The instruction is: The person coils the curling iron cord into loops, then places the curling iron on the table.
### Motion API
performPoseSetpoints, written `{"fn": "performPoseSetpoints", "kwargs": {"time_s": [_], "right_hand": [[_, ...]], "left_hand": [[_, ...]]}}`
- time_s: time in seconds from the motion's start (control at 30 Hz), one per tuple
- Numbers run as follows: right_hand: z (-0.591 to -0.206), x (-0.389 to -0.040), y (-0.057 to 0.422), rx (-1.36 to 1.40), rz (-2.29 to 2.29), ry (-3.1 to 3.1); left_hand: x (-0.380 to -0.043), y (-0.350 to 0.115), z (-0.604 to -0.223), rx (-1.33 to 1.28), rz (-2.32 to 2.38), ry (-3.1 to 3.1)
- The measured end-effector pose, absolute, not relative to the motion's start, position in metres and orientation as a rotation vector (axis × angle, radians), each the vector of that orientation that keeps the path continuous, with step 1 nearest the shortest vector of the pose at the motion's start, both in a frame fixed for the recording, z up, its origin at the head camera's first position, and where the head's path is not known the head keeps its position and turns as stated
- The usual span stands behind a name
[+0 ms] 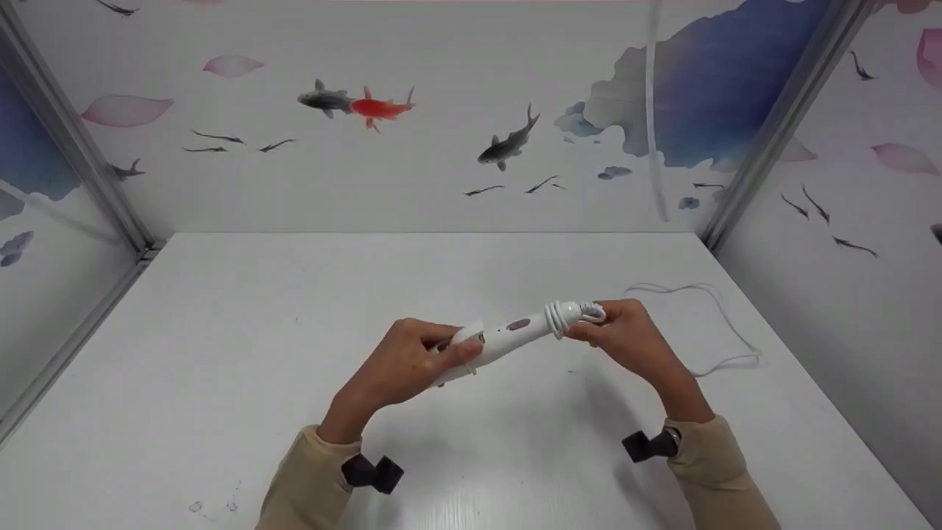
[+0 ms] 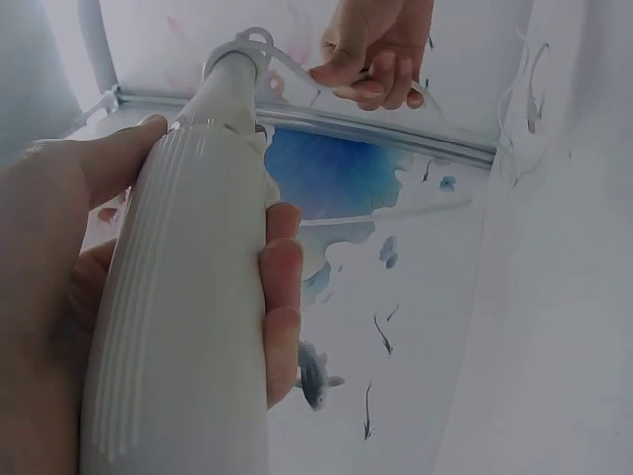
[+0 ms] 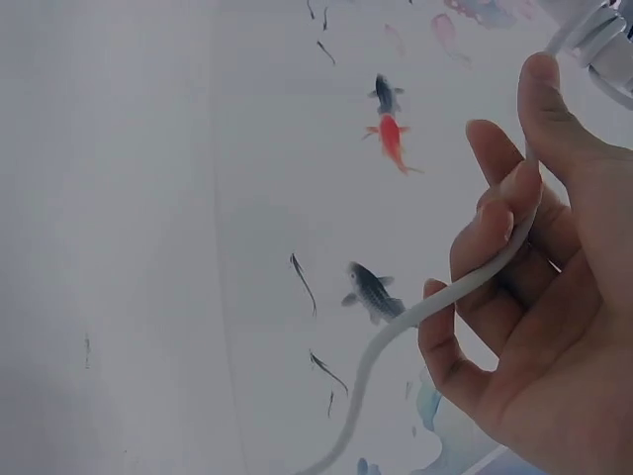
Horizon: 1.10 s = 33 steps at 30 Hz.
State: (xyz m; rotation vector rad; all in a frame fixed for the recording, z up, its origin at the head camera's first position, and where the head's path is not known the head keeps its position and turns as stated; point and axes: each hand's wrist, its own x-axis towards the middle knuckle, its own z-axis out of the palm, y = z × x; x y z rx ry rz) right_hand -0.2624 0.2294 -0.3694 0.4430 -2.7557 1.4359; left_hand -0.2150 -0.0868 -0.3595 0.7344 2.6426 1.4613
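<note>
Held up over the table is a white hair styling iron with a purple oval on its side. My left hand grips its thicker end, thumb on one side and fingers curled round the other; the left wrist view shows the ribbed white body close up. White cord is wound in a few loops round the narrow end. At that end my right hand holds the cord between thumb and curled fingers, and in the right wrist view the cord runs across the fingers and hangs away from the palm.
The loose length of cord trails onto the white table at the right. Panels printed with fish and petals stand behind and at both sides, with metal posts at the back corners. Both wrists carry small black cameras.
</note>
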Motion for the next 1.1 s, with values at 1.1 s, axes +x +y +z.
{"fn": "performPoseSetpoints", "kwargs": {"time_s": [1.1], "right_hand": [[-0.355,-0.241,0.211,0.634,1.185,-2.724]], "left_hand": [[-0.213,-0.073,-0.371,0.653,1.061,2.812]]}}
